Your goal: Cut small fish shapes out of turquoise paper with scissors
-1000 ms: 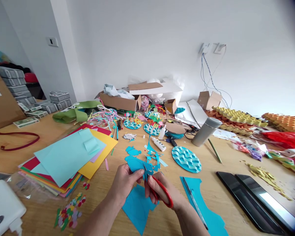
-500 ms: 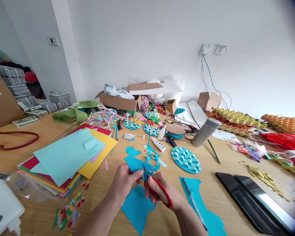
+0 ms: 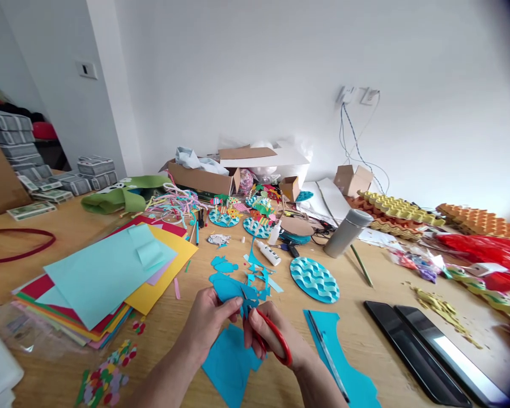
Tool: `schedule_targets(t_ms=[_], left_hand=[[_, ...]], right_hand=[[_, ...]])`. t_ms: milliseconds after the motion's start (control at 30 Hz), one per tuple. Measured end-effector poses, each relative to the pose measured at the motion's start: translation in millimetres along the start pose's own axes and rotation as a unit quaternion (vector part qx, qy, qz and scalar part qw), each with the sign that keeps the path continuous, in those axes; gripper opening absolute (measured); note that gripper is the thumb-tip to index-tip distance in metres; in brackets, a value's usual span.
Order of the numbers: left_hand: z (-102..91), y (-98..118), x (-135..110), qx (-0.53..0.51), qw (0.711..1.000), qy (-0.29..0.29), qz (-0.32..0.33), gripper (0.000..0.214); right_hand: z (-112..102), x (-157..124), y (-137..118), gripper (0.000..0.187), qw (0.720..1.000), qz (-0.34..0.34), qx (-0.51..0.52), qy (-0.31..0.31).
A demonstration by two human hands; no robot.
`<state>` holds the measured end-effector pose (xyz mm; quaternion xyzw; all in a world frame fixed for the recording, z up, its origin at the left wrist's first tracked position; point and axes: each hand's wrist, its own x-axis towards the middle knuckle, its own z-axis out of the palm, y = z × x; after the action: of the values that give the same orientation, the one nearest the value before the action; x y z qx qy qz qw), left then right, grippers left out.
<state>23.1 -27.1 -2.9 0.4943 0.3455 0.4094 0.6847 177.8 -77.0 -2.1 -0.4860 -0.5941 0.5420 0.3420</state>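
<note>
Countless scraps [image 3: 259, 277] litter our wooden table [image 3: 170, 328] beyond both hands, under a white wall [image 3: 255, 85]. Our left hand [image 3: 206, 323] pinches blue paper [image 3: 229, 289]; our right hand [image 3: 300, 348] grips red scissors [image 3: 285, 348].

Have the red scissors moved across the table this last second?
No. The red scissors sit just as far from the wavy blue disc; only the view slid left.

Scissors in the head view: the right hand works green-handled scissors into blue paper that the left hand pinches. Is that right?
Not quite: the scissors have red handles, not green, as the head view shows. The right hand does work them into the blue paper that the left hand pinches.
</note>
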Motion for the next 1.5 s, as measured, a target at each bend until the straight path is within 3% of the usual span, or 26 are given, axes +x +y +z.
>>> schedule_targets(t_ms=[400, 1500], left_hand=[[5.5, 9.5, -4.1, -0.018, 1.000, 0.015, -0.007, 0.024], [0.6, -0.7, 0.4, -0.022, 1.000, -0.003, 0.004, 0.025]], right_hand=[[0.3, -0.3, 2.1, 0.070, 1.000, 0.003, 0.000, 0.001], [2.7, -1.6, -6.3, 0.068, 1.000, -0.001, -0.017, 0.009]])
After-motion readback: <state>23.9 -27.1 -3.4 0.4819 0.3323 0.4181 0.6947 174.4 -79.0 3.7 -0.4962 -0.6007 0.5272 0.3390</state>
